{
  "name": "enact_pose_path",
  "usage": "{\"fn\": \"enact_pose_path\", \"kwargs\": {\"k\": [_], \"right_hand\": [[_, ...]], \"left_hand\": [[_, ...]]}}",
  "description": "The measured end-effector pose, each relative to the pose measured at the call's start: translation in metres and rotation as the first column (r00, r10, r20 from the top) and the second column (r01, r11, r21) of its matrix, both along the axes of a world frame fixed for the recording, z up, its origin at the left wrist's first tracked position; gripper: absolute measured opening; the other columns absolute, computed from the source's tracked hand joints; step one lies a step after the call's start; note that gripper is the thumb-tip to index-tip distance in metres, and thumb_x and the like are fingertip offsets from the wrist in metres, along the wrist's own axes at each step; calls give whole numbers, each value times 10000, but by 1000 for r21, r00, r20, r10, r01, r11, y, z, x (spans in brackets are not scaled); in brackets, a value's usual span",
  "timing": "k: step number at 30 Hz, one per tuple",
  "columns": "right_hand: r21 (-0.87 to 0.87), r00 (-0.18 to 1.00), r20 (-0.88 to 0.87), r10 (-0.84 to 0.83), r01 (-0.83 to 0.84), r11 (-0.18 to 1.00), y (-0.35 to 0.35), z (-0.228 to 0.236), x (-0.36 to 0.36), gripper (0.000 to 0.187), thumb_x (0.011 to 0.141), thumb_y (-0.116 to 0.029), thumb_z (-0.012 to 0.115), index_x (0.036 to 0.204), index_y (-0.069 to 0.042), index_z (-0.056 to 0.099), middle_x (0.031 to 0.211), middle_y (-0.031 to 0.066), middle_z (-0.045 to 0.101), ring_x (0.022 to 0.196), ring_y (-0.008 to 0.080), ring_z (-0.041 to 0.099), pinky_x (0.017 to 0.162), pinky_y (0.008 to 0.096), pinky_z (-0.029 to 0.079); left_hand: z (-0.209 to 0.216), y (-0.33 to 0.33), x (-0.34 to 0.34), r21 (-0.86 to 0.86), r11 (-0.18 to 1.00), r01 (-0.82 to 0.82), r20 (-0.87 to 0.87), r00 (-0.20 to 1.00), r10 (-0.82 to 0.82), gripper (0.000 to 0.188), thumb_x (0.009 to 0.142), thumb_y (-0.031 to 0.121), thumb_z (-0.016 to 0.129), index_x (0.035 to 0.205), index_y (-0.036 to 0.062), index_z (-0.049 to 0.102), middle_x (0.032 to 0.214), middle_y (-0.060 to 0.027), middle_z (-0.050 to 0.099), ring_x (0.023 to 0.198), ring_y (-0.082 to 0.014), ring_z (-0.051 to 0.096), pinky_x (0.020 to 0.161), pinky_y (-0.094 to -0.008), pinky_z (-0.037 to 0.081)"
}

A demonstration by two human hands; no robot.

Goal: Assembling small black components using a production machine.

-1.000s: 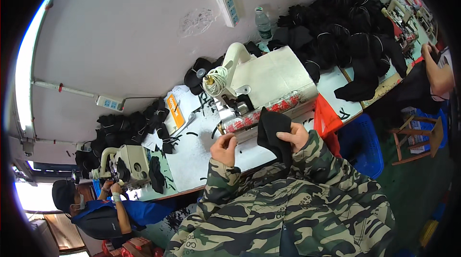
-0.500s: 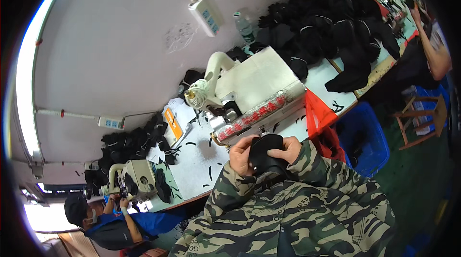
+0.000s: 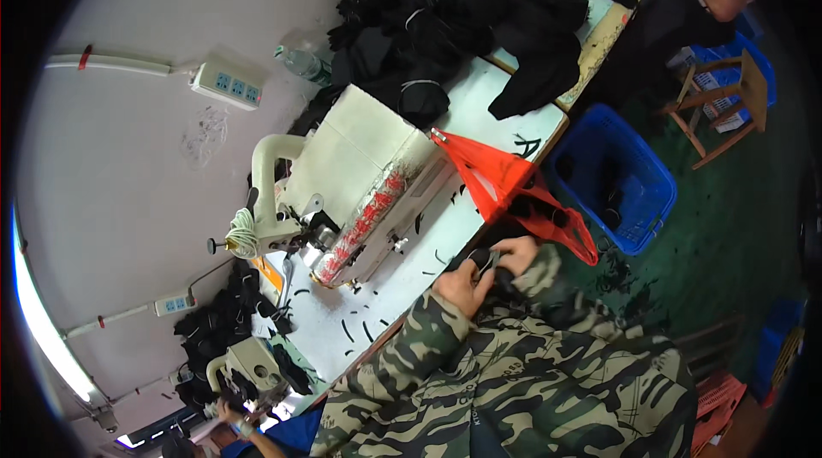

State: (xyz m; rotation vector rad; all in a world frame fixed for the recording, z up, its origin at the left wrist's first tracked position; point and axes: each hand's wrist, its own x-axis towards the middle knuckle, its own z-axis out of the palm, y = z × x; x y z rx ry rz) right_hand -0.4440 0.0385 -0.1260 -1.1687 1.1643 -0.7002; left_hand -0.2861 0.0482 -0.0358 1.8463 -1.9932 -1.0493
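Observation:
Close to my body, past the front edge of the table, my left hand (image 3: 462,287) pinches a small piece of black cloth (image 3: 482,258). My right hand (image 3: 515,254) is closed on the same cloth from the other side. The fingers of both hands nearly meet, and much of the cloth is hidden by them and my camouflage sleeves. Beyond my hands stands a cream sewing machine (image 3: 355,150) with red marks along its front edge. A coil of white cord hangs on its left end.
A red plastic bag (image 3: 488,171) hangs off the table edge near my right hand, with a blue basket (image 3: 629,193) beside it on the floor. Bundles of black cloth (image 3: 479,21) cover the far tabletop. A wooden stool (image 3: 728,103) stands at right. A co-worker sits at lower left.
My view has turned to the right, so the machine appears further left. Both hands have left the machine's front and come back past the table edge with the black cloth, now bunched between them.

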Motion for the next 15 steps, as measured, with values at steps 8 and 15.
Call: {"fn": "enact_pose_path", "kwargs": {"k": [8, 15], "right_hand": [[-55, 900, -394, -186, 179, 982, 2, -99, -50, 203, 790, -134, 528, 947, -31, 605, 842, 97, 624, 821, 214, 595, 742, 325, 471], [77, 890, -445, -100, 149, 986, -21, -179, -79, 192, 804, -161, 524, 929, -38, 603, 814, 101, 618, 799, 234, 596, 725, 356, 477]], "left_hand": [[-71, 17, 19, 518, 843, -147, -581, 662, 473, 453, 846, 152, 537, 1230, 0, 353, 1007, -154, 553, 838, -180, 587, 704, -280, 486], [-39, 65, 111, 644, 606, -466, -292, 583, 758, 282, 892, 207, 427, 1097, 20, 470, 656, -122, 588, 439, -181, 565, 377, -264, 436]]}}
